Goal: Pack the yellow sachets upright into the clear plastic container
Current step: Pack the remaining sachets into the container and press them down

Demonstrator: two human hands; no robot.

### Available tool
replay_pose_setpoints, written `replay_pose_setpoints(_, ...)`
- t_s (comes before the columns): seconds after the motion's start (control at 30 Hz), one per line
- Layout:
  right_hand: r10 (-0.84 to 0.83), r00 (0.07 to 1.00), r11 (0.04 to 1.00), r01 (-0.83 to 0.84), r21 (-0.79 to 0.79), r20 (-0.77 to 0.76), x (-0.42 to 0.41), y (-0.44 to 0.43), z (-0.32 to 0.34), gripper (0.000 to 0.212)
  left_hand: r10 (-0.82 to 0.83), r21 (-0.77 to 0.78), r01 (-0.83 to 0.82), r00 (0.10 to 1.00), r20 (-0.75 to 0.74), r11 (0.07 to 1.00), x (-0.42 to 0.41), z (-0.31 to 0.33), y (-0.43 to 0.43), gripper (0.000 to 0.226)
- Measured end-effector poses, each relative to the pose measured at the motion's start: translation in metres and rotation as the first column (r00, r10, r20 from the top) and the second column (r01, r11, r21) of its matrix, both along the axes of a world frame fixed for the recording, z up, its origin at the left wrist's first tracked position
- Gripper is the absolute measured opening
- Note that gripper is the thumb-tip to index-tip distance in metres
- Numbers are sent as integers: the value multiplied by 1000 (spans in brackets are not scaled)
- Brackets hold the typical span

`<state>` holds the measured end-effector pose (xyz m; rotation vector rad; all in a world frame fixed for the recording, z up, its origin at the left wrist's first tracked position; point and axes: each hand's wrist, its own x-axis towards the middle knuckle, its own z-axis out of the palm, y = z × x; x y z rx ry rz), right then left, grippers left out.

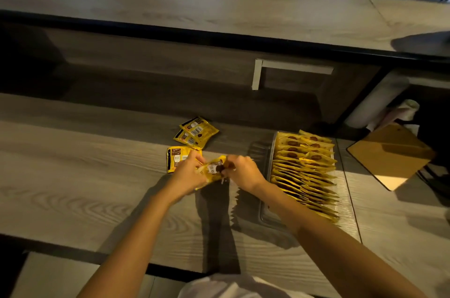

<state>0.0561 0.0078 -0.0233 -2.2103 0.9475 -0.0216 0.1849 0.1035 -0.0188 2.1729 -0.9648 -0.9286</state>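
Both hands hold a small bunch of yellow sachets [212, 171] just above the grey wooden counter. My left hand [187, 176] grips its left end and my right hand [243, 172] pinches its right end. To the right stands the clear plastic container [265, 166], filled with a long row of yellow sachets [304, 176] standing upright on edge. Loose sachets lie flat on the counter: one [176, 158] partly under my left hand, and two overlapping ones [197, 130] farther back.
The counter [85, 176] stretches to the left. A brown clipboard [392, 156] lies at the right, beyond the container, with a white roll [379, 100] and crumpled cloth behind it. A raised ledge [194, 12] runs along the back.
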Motion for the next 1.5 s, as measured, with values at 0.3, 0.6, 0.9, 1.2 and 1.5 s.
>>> replay_pose_setpoints(0.3,-37,999,994,34,-101,-26,-9,-28,12,60,35,-121,-30,999,39,992,-7,17,-33,13)
replay_pose_setpoints(0.6,1,990,992,-19,-128,-138,-10,-31,15,29,221,-69,-216,972,74,974,2,-5,-40,57)
replay_pose_setpoints(0.9,-163,983,983,155,-98,-83,-5,-34,14,32,-274,355,50,738,617,934,14,-52,-12,68)
replay_pose_setpoints(1.2,-236,972,970,236,-61,8,-8,-30,26,39,-355,408,105,711,606,907,10,-34,-18,32)
replay_pose_setpoints(1.5,-405,867,914,389,114,290,-20,-38,49,25,96,-83,-68,908,408,994,-2,35,-48,15)
